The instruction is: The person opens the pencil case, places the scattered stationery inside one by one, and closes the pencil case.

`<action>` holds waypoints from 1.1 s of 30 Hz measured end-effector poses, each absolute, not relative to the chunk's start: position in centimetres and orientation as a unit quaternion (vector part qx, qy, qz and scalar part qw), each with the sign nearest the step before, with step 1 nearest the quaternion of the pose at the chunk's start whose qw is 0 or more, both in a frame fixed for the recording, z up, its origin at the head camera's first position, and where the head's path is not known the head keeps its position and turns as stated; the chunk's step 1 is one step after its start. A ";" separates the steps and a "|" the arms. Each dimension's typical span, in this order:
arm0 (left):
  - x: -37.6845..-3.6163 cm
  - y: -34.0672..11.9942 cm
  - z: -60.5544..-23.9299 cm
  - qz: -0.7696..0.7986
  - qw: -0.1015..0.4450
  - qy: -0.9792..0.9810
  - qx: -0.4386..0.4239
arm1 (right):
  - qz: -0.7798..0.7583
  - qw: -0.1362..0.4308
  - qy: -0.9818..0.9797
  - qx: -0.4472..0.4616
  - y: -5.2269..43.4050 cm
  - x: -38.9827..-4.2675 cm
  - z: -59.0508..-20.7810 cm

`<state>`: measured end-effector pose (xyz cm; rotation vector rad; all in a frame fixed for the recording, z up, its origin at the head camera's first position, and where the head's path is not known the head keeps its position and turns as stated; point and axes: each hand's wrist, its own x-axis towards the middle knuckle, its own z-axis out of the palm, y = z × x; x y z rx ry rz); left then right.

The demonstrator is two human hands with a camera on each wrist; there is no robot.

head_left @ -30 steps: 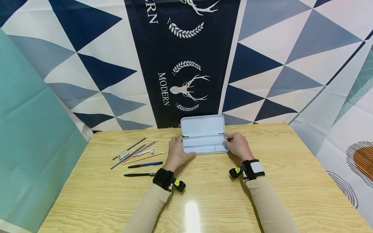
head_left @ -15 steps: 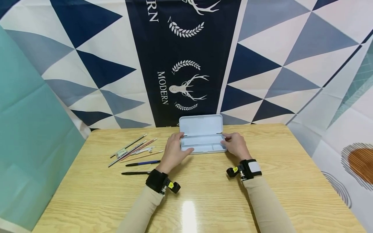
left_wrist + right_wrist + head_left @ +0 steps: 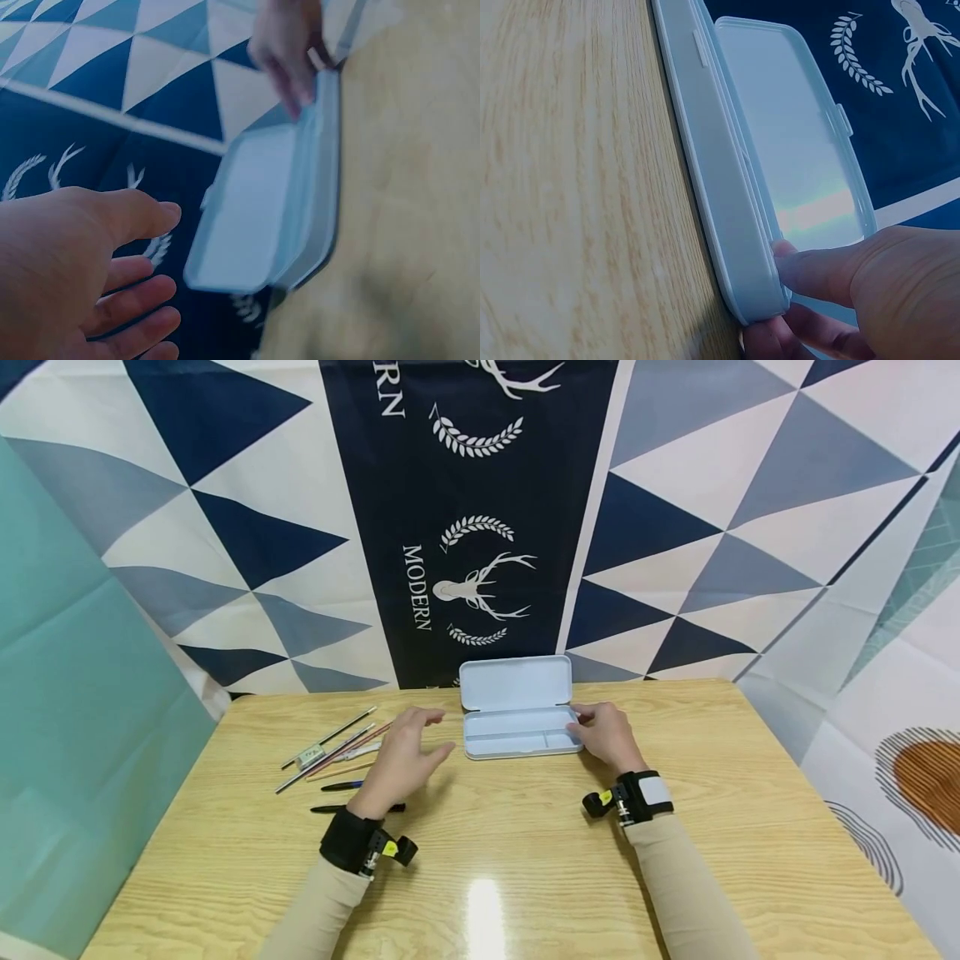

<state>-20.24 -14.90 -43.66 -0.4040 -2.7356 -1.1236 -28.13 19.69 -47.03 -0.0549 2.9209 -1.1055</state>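
A light blue pencil case (image 3: pixel 504 744) lies on the table with its lid (image 3: pixel 516 683) raised against the backdrop. Dividers split its inside, and no items show in it. My right hand (image 3: pixel 609 739) grips the case's right end; in the right wrist view the thumb hooks over the rim and the fingers (image 3: pixel 765 339) press the outer end wall. To the left of the case my left hand (image 3: pixel 399 764) hovers, fingers spread and holding nothing. It partly covers a blue pen (image 3: pixel 341 786) and a black pen (image 3: pixel 326 809).
Left of my left hand lie several pencils (image 3: pixel 330 737) in a loose pile, with an eraser (image 3: pixel 310 756) and a white compass (image 3: pixel 367 749) among them. A patterned cloth backdrop (image 3: pixel 480 527) stands along the table's (image 3: pixel 555 868) far edge.
My left hand has let go of the case's left end and moved left, over the pens. My right hand has kept its hold. The case stays in place.
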 end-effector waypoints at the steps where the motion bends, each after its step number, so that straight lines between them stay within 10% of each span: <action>1: -20.3 -15.3 -43.5 -0.373 0.081 -0.915 -0.134 | -0.355 0.009 0.935 -0.016 19.7 -28.1 -47.0; 33: -21.1 -23.6 -42.3 -0.215 0.089 -0.968 -0.098 | -0.355 0.017 0.935 -0.009 19.9 -28.0 -46.9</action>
